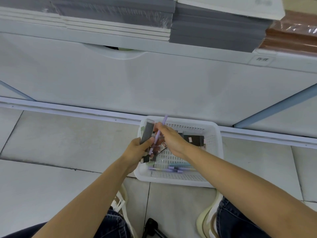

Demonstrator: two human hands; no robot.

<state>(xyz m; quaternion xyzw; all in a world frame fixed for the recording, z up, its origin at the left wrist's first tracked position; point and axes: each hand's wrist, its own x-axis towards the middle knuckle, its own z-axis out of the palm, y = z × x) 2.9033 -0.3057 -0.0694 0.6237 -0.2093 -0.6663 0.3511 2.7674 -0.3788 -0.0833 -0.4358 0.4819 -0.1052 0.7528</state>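
Observation:
A white perforated plastic basket [212,134] sits on the tiled floor against a white cabinet. Above its left end, my left hand [137,148] grips a bundle of small dark packs [147,133], one grey-faced, others with red and white labels. My right hand [171,140] holds a lilac pen [158,134] that slants upward across the packs, its tip past the basket rim. In the basket lie more lilac and pale blue pens [173,168] near the front wall and a black pack [193,140] at the back.
A white cabinet front [154,83] with a curved handle cut-out rises behind the basket. Stacks of wrapped grey books [214,26] and brown ones [291,35] lie on top. My knees in jeans and pale shoes [207,219] flank a black object [151,225] on the floor.

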